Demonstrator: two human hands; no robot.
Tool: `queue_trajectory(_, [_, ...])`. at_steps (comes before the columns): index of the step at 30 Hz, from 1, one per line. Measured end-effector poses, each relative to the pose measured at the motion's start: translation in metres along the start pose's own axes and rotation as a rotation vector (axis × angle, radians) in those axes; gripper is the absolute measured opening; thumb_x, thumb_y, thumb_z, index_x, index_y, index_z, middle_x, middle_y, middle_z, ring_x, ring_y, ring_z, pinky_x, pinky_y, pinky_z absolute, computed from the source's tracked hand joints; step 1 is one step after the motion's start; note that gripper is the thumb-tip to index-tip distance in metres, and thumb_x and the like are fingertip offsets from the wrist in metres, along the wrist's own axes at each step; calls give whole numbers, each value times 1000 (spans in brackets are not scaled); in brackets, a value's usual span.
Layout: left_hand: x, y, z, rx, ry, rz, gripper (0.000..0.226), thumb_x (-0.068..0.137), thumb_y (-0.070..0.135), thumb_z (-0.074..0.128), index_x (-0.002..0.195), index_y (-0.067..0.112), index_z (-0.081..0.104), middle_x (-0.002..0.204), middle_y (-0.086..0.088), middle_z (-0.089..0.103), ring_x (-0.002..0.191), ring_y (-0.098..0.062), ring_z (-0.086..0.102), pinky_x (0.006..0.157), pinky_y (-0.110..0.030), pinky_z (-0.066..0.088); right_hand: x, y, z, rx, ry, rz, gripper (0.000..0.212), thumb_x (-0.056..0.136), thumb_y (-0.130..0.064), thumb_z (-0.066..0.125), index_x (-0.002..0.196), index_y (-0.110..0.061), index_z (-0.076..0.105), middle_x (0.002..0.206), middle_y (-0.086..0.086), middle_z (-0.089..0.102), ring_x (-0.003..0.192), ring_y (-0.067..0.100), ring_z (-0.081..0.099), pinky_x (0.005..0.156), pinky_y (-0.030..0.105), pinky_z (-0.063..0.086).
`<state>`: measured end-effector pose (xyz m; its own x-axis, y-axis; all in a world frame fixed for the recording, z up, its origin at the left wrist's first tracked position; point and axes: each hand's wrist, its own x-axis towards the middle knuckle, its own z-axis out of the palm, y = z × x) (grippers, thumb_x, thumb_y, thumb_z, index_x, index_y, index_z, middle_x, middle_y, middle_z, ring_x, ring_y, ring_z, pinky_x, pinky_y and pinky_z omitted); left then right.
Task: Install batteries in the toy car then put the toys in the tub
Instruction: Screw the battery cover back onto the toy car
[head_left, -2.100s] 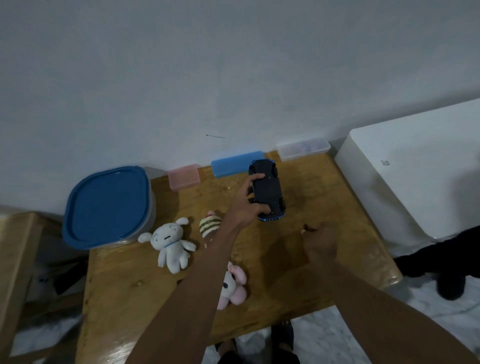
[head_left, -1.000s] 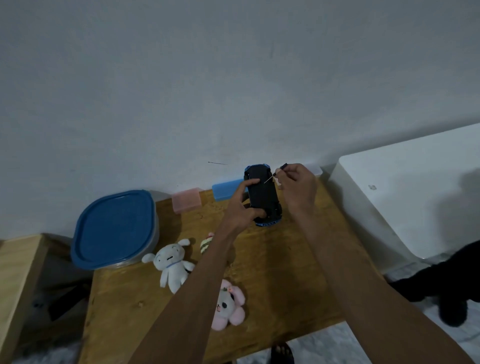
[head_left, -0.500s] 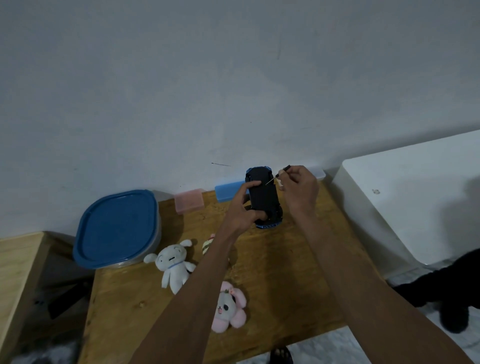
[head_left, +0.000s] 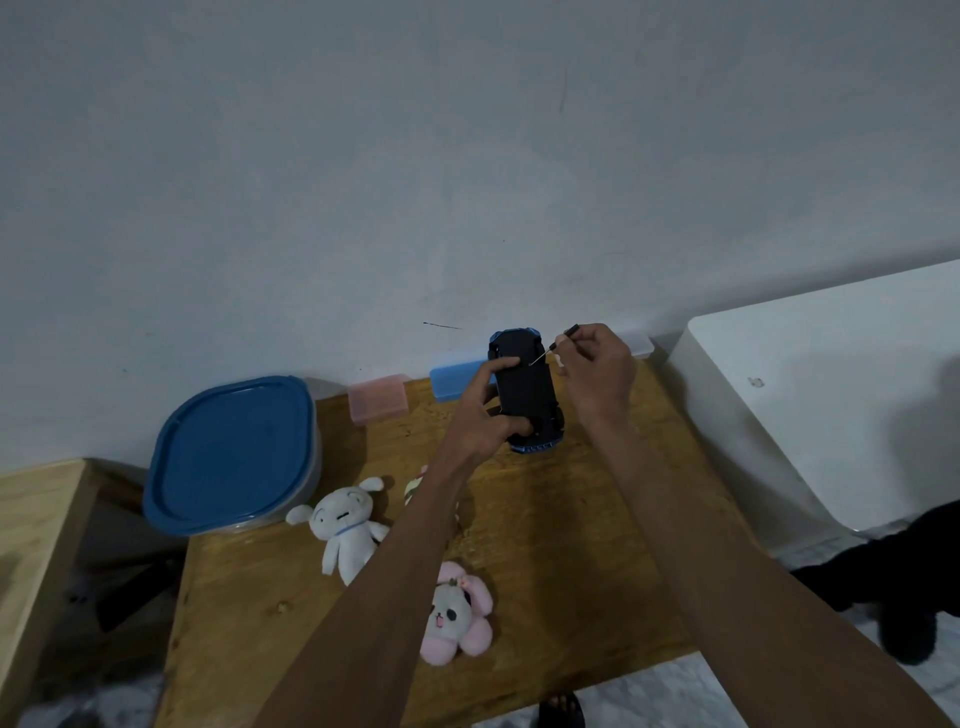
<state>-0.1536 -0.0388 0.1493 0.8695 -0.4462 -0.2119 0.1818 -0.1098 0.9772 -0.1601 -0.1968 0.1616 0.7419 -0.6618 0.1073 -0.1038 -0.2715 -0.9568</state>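
Blue toy car underside-up (left hand gripping), screwdriver tip touching

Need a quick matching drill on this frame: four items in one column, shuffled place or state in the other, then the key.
Things:
1. toy car
2. small screwdriver
3. tub
4. pink plush

Places or states:
A. lying on the table's near part
B. gripped underside-up by the left hand
C. closed with a blue lid, at the table's left edge
D. pinched by the right hand, tip on the car's underside

Pairs: 1-B, 2-D, 3-C, 4-A
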Motion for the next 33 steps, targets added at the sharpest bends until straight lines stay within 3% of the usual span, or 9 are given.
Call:
queue_trajectory(3, [0,-1,1,7,3,-3,79,73,-14,72,134,30,49,122,-2,55,106,-26,64,71,-34,63,1,2,0,-3,-2,11,13,91,-20,69,82,-28,63,81,-3,73,79,13,71,73,45,62])
queue_trajectory(8, [0,-2,1,7,2,-13,79,73,-13,72,134,33,49,123,-2,57,111,-30,63,81,-43,63,2,4,1,4,12,39,5,90,-20,69,86,-20,66,82,-2,73,78,13,71,73,45,62])
queue_trajectory(14, [0,-1,1,-5,2,-20,79,74,-14,72,134,32,50,122,-1,55,108,-26,62,73,-34,62,1,5,2,19,29,64,5,91,-21,69,88,-17,68,83,-1,74,78,14,72,73,44,62])
queue_trajectory(24, [3,-7,0,5,1,-30,80,72,-11,74,131,37,51,126,-5,54,114,-32,60,83,-49,62,1,8,3,31,47,91,7,91,-22,70,86,-18,67,81,-1,74,76,14,72,72,45,62])
queue_trajectory(30, [3,-8,-1,7,2,-35,80,72,-14,73,132,35,51,126,-6,54,115,-33,60,81,-46,62,-2,6,4,19,38,80,8,92,-20,68,88,-13,67,83,4,75,73,14,71,68,35,63])
queue_trajectory(33, [3,-10,-3,19,5,-33,81,71,-12,74,132,36,51,123,-3,56,114,-33,61,84,-52,61,-2,8,5,6,32,66,9,92,-21,69,84,-21,65,81,0,74,73,16,72,70,41,63])
